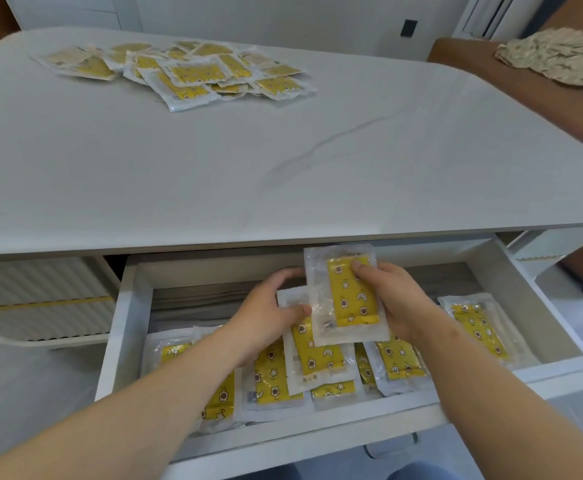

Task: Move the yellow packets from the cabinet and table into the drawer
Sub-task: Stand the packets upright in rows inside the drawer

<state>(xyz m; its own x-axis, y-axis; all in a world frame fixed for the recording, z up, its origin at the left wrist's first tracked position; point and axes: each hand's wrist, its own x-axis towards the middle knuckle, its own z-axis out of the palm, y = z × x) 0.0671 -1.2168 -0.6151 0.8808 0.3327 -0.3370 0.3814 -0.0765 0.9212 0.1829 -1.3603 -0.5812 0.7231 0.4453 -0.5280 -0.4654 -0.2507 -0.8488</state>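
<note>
The white drawer (123,327) is pulled open below the table top, with several yellow packets (272,375) lying flat in it. My right hand (397,299) holds one yellow packet (348,296) upright over the drawer's middle, thumb on its front. My left hand (269,317) grips a second packet (314,355) that lies tilted just beneath the first one. A loose pile of several more yellow packets (193,74) sits at the far left of the table (283,161).
A brown seat with a patterned cloth (560,60) stands past the table's right corner. A ribbed white cabinet front (40,292) is left of the drawer. The drawer's back part (196,299) shows bare grey bottom.
</note>
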